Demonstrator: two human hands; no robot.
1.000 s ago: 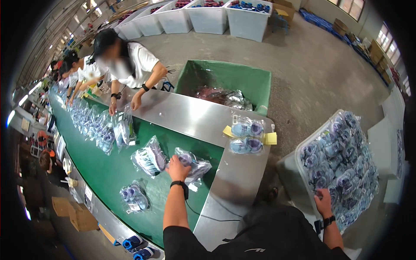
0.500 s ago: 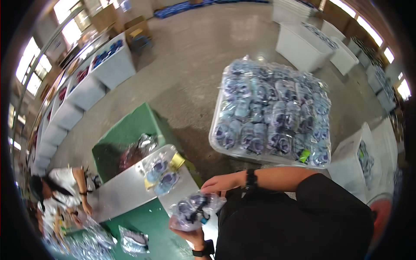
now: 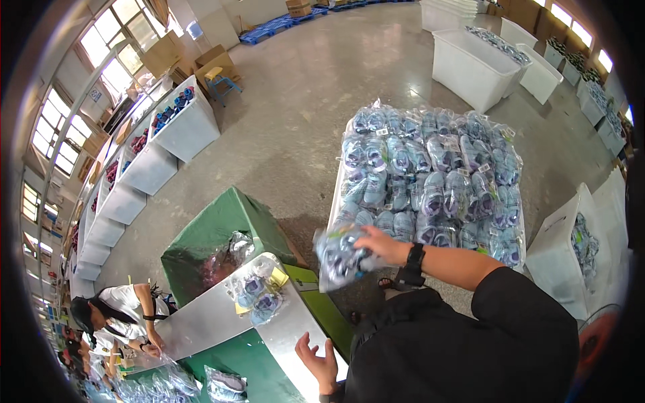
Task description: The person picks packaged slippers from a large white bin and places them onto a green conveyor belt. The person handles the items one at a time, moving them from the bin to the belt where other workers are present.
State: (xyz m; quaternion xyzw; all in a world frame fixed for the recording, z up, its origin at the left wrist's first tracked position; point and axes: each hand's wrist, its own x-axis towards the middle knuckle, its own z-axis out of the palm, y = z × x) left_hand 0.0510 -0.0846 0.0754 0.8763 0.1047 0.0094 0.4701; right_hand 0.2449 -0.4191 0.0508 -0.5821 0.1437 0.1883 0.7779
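In my right hand (image 3: 384, 246) is a clear plastic bag of blue and purple shoes (image 3: 340, 257), gripped by its right side and held up between the table and the white bin. My left hand (image 3: 318, 361) holds nothing; its fingers are spread above the near end of the metal-edged table (image 3: 201, 316). On the table corner lies another bagged pair of light blue shoes (image 3: 259, 299) with yellow paper beside it. To my right stands a white bin (image 3: 334, 195) heaped with rows of bagged blue shoes (image 3: 433, 191).
Beyond the table stands a green bin (image 3: 201, 235) with crumpled plastic inside. A co-worker (image 3: 127, 312) handles bags at the table's left, near a bagged shoe (image 3: 226, 384). White bins of shoes (image 3: 191, 121) line the left; more white tubs (image 3: 470, 70) stand at the far right.
The bagged shoes have moved from between both hands, over the table, rightward and away in my right hand. My left hand has let go and opened.
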